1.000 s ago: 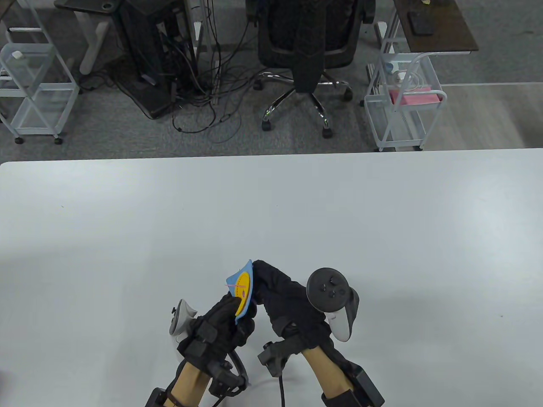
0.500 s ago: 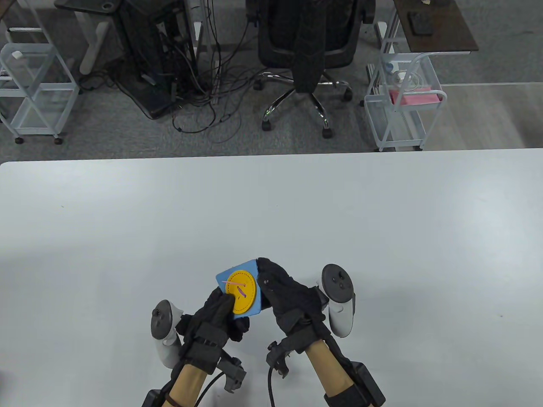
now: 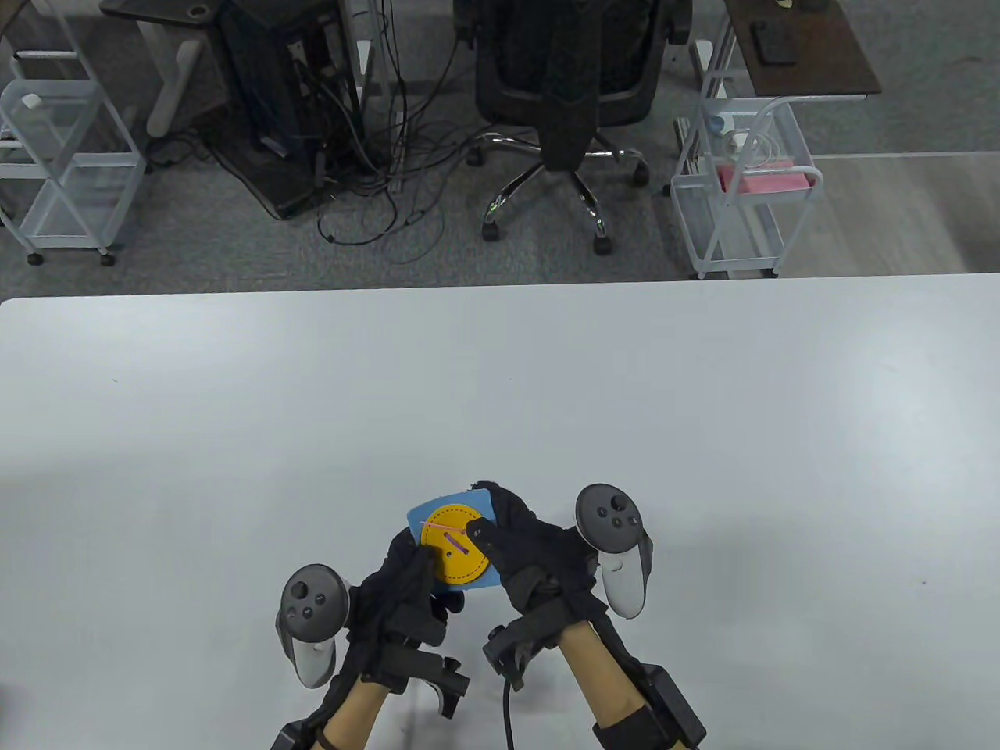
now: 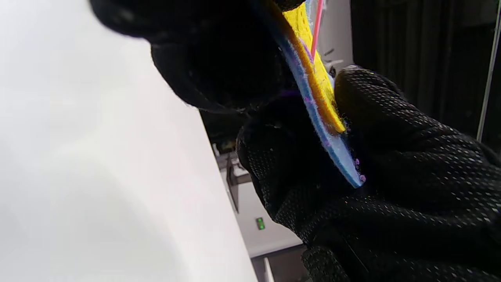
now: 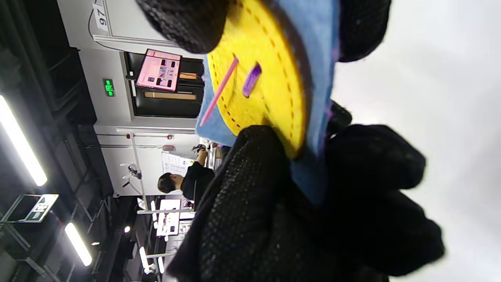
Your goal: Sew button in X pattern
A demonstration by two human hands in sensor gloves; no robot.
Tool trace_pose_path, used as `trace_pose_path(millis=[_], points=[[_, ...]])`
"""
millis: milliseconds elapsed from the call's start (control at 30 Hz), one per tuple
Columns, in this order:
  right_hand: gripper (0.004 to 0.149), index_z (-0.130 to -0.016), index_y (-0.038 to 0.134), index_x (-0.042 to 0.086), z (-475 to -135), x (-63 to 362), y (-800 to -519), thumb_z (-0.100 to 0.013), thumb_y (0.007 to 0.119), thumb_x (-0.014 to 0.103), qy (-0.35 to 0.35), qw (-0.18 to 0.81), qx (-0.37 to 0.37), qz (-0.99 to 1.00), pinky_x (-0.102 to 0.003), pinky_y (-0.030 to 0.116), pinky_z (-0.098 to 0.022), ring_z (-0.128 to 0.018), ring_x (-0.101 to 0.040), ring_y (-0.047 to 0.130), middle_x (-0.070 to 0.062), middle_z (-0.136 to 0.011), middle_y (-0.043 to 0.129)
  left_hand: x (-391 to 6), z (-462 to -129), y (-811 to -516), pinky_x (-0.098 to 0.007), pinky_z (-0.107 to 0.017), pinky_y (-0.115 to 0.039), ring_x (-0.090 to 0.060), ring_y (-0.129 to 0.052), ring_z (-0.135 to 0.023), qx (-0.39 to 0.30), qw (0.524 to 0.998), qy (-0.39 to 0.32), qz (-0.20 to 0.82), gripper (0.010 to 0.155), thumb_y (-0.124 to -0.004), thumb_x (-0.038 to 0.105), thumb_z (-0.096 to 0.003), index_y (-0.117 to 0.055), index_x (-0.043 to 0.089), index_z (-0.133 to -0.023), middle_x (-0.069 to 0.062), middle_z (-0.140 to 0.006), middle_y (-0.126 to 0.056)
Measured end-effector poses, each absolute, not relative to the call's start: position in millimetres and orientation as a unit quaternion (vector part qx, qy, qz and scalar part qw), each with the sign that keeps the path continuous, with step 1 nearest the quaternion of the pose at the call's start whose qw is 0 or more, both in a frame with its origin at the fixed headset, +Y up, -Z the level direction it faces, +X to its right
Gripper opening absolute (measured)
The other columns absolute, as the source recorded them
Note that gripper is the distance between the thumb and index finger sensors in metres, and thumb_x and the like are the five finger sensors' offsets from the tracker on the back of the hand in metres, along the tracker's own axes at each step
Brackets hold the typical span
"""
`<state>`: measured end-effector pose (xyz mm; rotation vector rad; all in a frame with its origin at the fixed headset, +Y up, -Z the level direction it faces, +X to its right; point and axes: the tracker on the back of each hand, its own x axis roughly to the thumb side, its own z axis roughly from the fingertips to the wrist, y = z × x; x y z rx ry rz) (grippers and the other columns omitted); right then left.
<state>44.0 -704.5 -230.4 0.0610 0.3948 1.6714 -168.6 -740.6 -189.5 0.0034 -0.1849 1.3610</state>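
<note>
A blue felt square (image 3: 480, 576) carries a yellow round button (image 3: 457, 558) with a short purple stitch (image 3: 455, 541) and a pink needle (image 3: 439, 528) lying across it. My left hand (image 3: 414, 566) grips the felt's near-left corner, thumb on the button. My right hand (image 3: 488, 531) holds the felt's right edge, one fingertip on the button by the needle's end. The right wrist view shows the button (image 5: 270, 90), stitch (image 5: 251, 79) and needle (image 5: 219, 92). The left wrist view shows the felt (image 4: 330, 147) edge-on between gloved fingers.
The white table (image 3: 703, 430) stretches around the hands. An office chair (image 3: 566, 86), wire carts (image 3: 742, 195) and cables stand on the floor beyond its far edge.
The felt piece has turned from edge-on to face-up toward the table camera. Both hands rolled outward and shifted slightly toward the near edge. The right fingertip now lies on the button.
</note>
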Motion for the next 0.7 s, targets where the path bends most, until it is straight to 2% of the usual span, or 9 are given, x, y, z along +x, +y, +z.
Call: trace_pose_path(millis=[167, 233, 333, 467, 567, 700], points=[[0.054, -0.107, 0.049, 0.012, -232, 47, -707, -0.057, 0.069, 0.021, 0.179, 0.66, 0.022, 0.73, -0.047, 0.075, -0.058, -0.075, -0.032, 0.09, -0.017, -0.097, 0.073, -168, -190, -741, -0.019, -0.016, -0.091, -0.024, -0.103, -0.034, -0.002, 0.77, -0.084, 0.632, 0.048, -0.054, 0.016, -0.0609, -0.055, -0.009, -0.102, -0.022, -0.069, -0.088], [0.054, -0.107, 0.05, 0.012, -233, 49, -709, -0.057, 0.069, 0.021, 0.184, 0.668, 0.02, 0.721, -0.046, 0.075, -0.058, -0.075, -0.031, 0.09, -0.016, -0.097, 0.074, -169, -190, -741, -0.021, -0.019, -0.091, -0.028, -0.103, -0.04, 0.002, 0.777, -0.081, 0.624, 0.05, -0.056, 0.018, -0.0616, -0.051, -0.009, -0.104, -0.026, -0.075, -0.085], [0.054, -0.107, 0.049, 0.012, -235, 53, -713, -0.057, 0.068, 0.021, 0.193, 0.683, 0.015, 0.704, -0.045, 0.075, -0.059, -0.075, -0.03, 0.091, -0.015, -0.097, 0.074, -174, -189, -738, -0.034, -0.034, -0.09, -0.04, -0.097, -0.06, 0.025, 0.788, -0.077, 0.611, 0.057, -0.059, 0.022, -0.0627, -0.04, -0.008, -0.108, -0.035, -0.091, -0.069], [0.053, -0.107, 0.049, 0.013, -237, 56, -717, -0.058, 0.068, 0.022, 0.204, 0.702, 0.009, 0.682, -0.044, 0.076, -0.059, -0.076, -0.029, 0.091, -0.014, -0.097, 0.074, -185, -185, -723, -0.055, -0.055, -0.079, -0.056, -0.073, -0.087, 0.157, 0.803, -0.112, 0.564, 0.059, -0.062, 0.024, -0.0622, -0.038, -0.002, -0.11, -0.039, -0.106, -0.047], [0.053, -0.107, 0.048, 0.013, -238, 57, -720, -0.058, 0.067, 0.022, 0.212, 0.717, 0.008, 0.664, -0.044, 0.076, -0.06, -0.076, -0.028, 0.091, -0.014, -0.097, 0.073, -184, -181, -710, -0.062, -0.061, -0.071, -0.06, -0.06, -0.094, 0.203, 0.831, -0.16, 0.493, 0.059, -0.064, 0.027, -0.062, -0.044, 0.0, -0.11, -0.037, -0.109, -0.041], [0.053, -0.107, 0.048, 0.013, -239, 57, -723, -0.058, 0.067, 0.023, 0.217, 0.734, 0.009, 0.643, -0.043, 0.076, -0.06, -0.077, -0.027, 0.091, -0.013, -0.098, 0.073, -176, -177, -709, -0.067, -0.061, -0.066, -0.065, -0.056, -0.093, 0.214, 0.858, -0.167, 0.436, 0.056, -0.066, 0.029, -0.0613, -0.056, -0.002, -0.107, -0.041, -0.109, -0.04]])
